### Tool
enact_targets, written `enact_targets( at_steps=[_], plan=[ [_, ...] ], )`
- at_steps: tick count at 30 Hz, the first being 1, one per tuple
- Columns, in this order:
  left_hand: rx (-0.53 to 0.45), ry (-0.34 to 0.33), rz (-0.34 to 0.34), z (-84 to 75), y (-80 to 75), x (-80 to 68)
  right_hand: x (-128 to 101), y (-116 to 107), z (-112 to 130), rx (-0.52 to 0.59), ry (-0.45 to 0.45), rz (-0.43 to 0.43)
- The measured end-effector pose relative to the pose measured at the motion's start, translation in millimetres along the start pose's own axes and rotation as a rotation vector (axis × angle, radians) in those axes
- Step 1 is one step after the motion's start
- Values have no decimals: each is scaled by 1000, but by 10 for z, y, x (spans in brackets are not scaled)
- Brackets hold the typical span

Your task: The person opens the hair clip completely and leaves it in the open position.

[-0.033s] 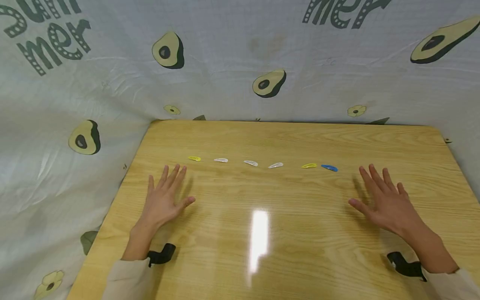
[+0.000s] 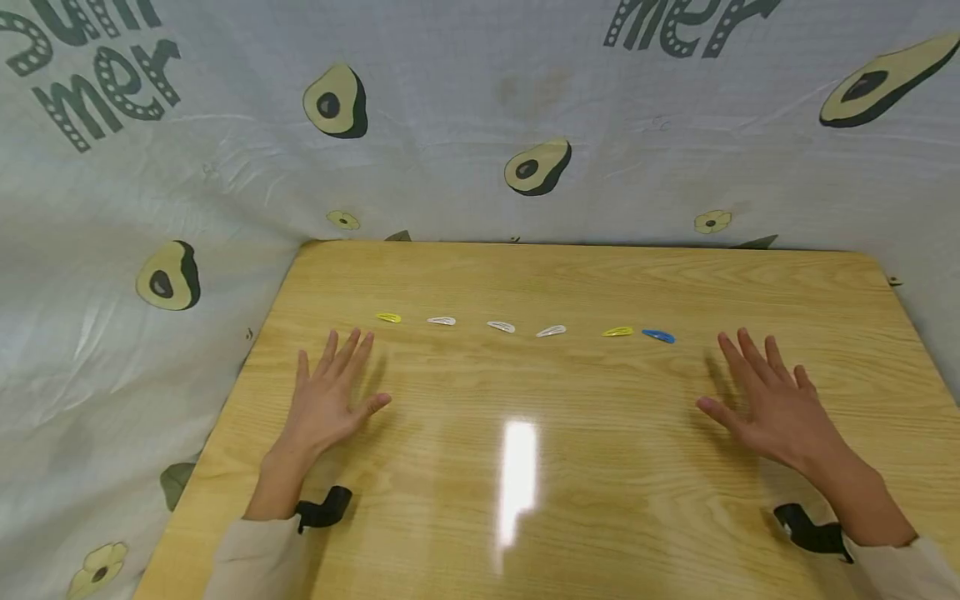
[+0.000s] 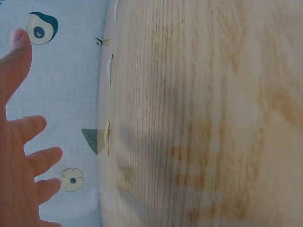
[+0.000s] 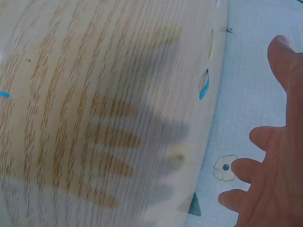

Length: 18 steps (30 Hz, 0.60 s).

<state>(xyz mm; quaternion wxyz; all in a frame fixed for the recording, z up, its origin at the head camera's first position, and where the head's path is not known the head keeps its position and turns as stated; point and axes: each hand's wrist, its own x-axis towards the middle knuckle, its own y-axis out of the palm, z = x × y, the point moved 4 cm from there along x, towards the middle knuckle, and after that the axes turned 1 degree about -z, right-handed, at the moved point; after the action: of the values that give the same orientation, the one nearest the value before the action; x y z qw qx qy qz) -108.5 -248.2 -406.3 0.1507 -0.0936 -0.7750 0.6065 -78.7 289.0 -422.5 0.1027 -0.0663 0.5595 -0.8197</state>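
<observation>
Hairclips [image 2: 501, 327] lay end to end in a row across the table [image 2: 570, 500], just beyond both flat, spread, empty hands, the blue clip [image 2: 658, 336] nearest the right hand [image 2: 772, 404] and a yellow clip [image 2: 388, 317] nearest the left hand [image 2: 327, 398].

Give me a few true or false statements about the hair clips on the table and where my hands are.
1. Six hair clips lie in a row on the wooden table. True.
2. The left hand pinches a yellow clip. False: it is spread flat above the table, holding nothing, with the yellow clip just beyond its fingertips.
3. The blue clip lies at the row's end nearest the right hand. True.
4. The three middle clips are red. False: the three white clips fill the middle.
5. The right hand holds nothing. True.
</observation>
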Motion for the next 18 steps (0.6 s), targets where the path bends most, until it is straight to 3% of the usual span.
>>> enact_targets(
  at_steps=[18],
  plan=[
    [3,60,-11,-27,87,127,29,-61,39,-35,20,-28]
  ],
)
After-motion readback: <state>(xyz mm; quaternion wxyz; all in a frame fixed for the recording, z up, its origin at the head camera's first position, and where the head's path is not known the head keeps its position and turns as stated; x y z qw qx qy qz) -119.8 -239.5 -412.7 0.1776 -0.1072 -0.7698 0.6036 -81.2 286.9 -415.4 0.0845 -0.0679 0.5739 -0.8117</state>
